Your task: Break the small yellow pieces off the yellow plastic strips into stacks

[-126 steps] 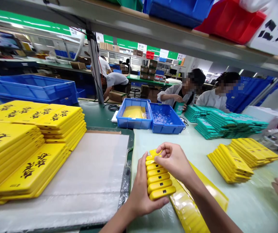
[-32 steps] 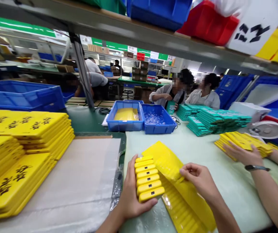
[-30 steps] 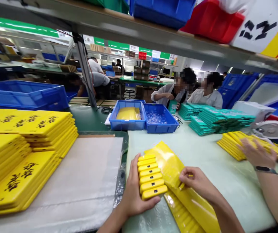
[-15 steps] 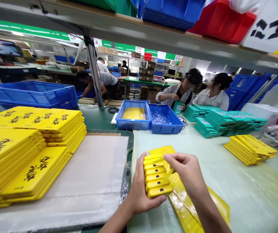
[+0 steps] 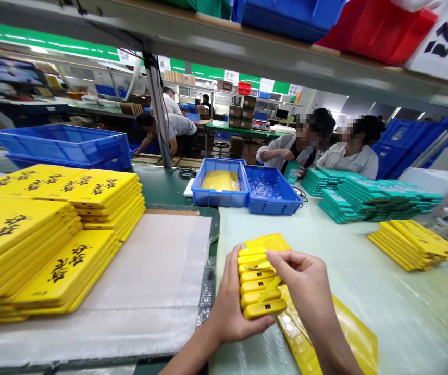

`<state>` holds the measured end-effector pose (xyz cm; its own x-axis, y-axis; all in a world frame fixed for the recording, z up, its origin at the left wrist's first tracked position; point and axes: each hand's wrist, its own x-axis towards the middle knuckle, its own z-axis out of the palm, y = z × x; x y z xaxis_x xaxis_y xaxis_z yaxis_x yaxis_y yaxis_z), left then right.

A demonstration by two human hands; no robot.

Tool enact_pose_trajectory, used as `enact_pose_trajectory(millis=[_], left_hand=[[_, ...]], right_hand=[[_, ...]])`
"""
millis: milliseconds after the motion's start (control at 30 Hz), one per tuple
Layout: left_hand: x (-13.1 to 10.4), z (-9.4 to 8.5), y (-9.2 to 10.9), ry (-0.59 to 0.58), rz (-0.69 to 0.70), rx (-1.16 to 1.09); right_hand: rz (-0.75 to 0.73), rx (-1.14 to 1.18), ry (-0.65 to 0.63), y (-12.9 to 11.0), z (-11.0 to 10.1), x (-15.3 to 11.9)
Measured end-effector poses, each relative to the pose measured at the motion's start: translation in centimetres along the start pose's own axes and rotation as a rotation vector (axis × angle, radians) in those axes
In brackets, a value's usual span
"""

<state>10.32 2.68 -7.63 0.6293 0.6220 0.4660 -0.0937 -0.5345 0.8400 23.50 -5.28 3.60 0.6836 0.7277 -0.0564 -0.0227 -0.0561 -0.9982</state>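
My left hand (image 5: 227,307) is wrapped round a stack of several yellow flat cases (image 5: 262,311), their narrow rounded ends turned toward me. Small dark slots show in some of those ends. Over the stack, my right hand (image 5: 308,286) pinches a thin yellow strip (image 5: 271,289) between thumb and forefinger. Part of the strip crosses the lower cases; whether it is stuck to them I cannot tell. Beneath both hands lie glossy yellow sheets (image 5: 359,333) on the pale table mat, partly covered by my right forearm.
Large piles of yellow cases with black lettering (image 5: 79,265) stand at left. Ahead are a blue bin with yellow sheets (image 5: 219,198) and a blue bin of clear scraps (image 5: 274,207). Teal stacks (image 5: 388,200) and a yellow stack (image 5: 411,245) lie right. Co-workers (image 5: 351,156) sit beyond.
The whole view has shifted slightly, so the scene sits further right. Both hands keep their hold on the cases and the strip; the strip lies a little lower across the stack.
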Motion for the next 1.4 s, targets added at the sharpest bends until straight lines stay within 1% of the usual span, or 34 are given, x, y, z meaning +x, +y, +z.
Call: enact_pose_trajectory(millis=[200, 300, 400, 467, 533, 600, 633, 667, 733, 767, 800, 867, 967, 1033, 1133, 1267, 1400], left_hand=[[-0.1, 0.1, -0.3, 0.001, 0.009, 0.027], [0.0, 0.0, -0.2, -0.005, 0.017, 0.007], [0.0, 0.1, 0.0, -0.008, 0.013, -0.019], [0.1, 0.1, 0.1, -0.004, 0.014, -0.019], [0.1, 0.2, 0.1, 0.005, 0.016, -0.018], [0.0, 0.2, 0.0, 0.007, 0.018, -0.025], [0.0, 0.2, 0.1, 0.004, 0.020, -0.027], [0.1, 0.2, 0.1, 0.000, 0.025, -0.027], [0.1, 0.1, 0.2, -0.004, 0.036, -0.019], [0.1, 0.1, 0.2, -0.006, 0.041, -0.014], [0.1, 0.1, 0.2, -0.004, 0.046, -0.009], [0.1, 0.1, 0.2, 0.004, 0.054, -0.004], [0.2, 0.1, 0.2, 0.008, 0.059, -0.004], [0.2, 0.1, 0.2, 0.000, 0.048, -0.003], [0.1, 0.1, 0.2, -0.003, 0.038, -0.002], [0.0, 0.1, 0.0, -0.006, 0.035, -0.005], [0.0, 0.1, -0.1, -0.013, 0.022, 0.001]], right_hand=[[0.027, 0.006, -0.011, -0.4, 0.3, -0.1], [0.030, -0.064, -0.033, -0.8, 0.3, -0.1], [-0.012, -0.169, -0.058, -0.8, 0.3, 0.0], [-0.066, -0.290, -0.081, -0.8, 0.3, 0.2], [-0.131, -0.509, -0.100, -1.3, 0.0, 0.5], [-0.197, -0.756, -0.139, -2.3, -0.7, 1.1], [-0.218, -0.836, -0.176, -3.1, -1.3, 1.4], [-0.228, -0.867, -0.224, -3.8, -2.0, 1.7], [-0.205, -0.772, -0.331, -5.2, -3.5, 2.1], [-0.175, -0.676, -0.366, -5.6, -4.1, 2.3], [-0.138, -0.570, -0.372, -5.8, -4.6, 2.3], [-0.062, -0.358, -0.314, -5.4, -4.7, 2.2], [0.012, -0.154, -0.146, -3.4, -3.6, 1.6], [0.030, -0.114, -0.079, -2.0, -2.6, 1.0], [0.006, -0.108, -0.038, -0.9, -1.6, 0.3], [-0.005, -0.105, -0.013, -0.8, -1.1, -0.4], [0.001, -0.104, -0.006, -0.8, -0.7, -0.6]])
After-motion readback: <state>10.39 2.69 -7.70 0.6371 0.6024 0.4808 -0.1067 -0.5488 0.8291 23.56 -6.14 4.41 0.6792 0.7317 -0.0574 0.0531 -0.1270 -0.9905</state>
